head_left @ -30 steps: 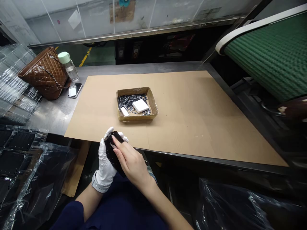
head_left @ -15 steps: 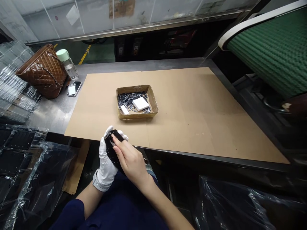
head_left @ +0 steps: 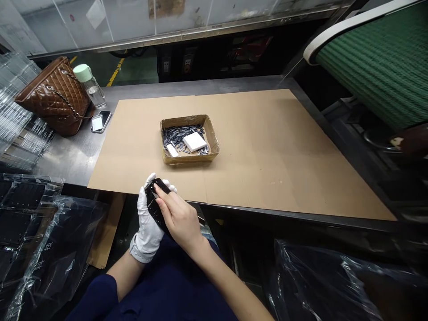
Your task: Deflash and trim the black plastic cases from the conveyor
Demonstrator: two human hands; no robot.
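Note:
My left hand (head_left: 147, 227), in a white glove, is wrapped round a glossy black plastic part (head_left: 154, 207) and holds it tilted in front of my body, just off the table's front edge. Bare and bent over that part, my right hand (head_left: 182, 220) has its index fingertip pressed on the upper face. Its thumb lies close below, with a small greyish sliver showing between the two, too small to name. The lower end of the black part is hidden behind my right hand.
A shallow cardboard box (head_left: 191, 159) of small black strips and white blocks stands on the cardboard sheet (head_left: 267, 151). At the left are a brown bag (head_left: 53, 98), a bottle (head_left: 95, 91), a phone (head_left: 106, 118) and black trays (head_left: 25, 196). A green conveyor (head_left: 377, 58) rises at the right.
The whole view has shifted slightly, so the table and box appear a little higher and further left. Both hands keep nearly the same hold on the black part.

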